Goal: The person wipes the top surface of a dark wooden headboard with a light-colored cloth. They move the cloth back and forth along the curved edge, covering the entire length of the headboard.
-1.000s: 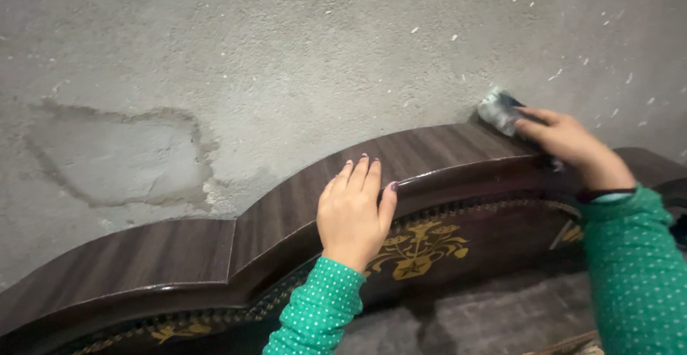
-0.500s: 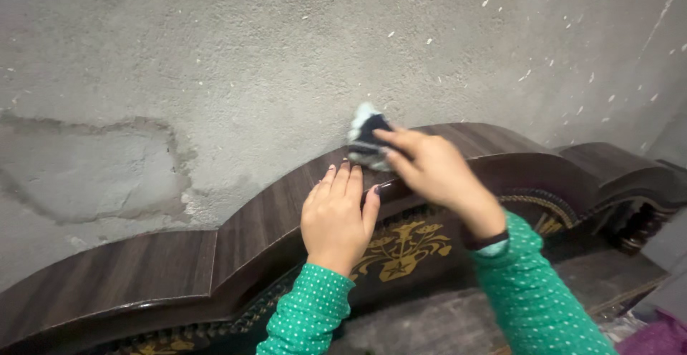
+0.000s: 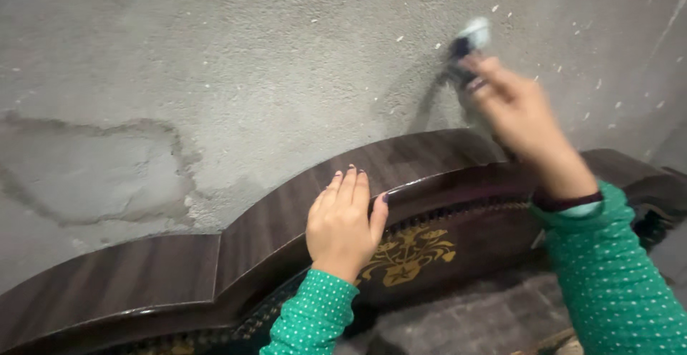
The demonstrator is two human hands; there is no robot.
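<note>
Your left hand [image 3: 346, 222] lies flat, fingers open, on the curved top of the dark wooden headboard [image 3: 179, 269]. Your right hand [image 3: 519, 115] is up off it, gripping a bunched cloth [image 3: 466, 44] against the grey wall [image 3: 250, 61].

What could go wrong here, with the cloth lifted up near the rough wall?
1. The cloth in the right hand is raised beside the rough plaster wall; it might snag or knock grit onto the headboard.
2. The left hand rests flat on the glossy curved top; it might slip if leaned on.
</note>
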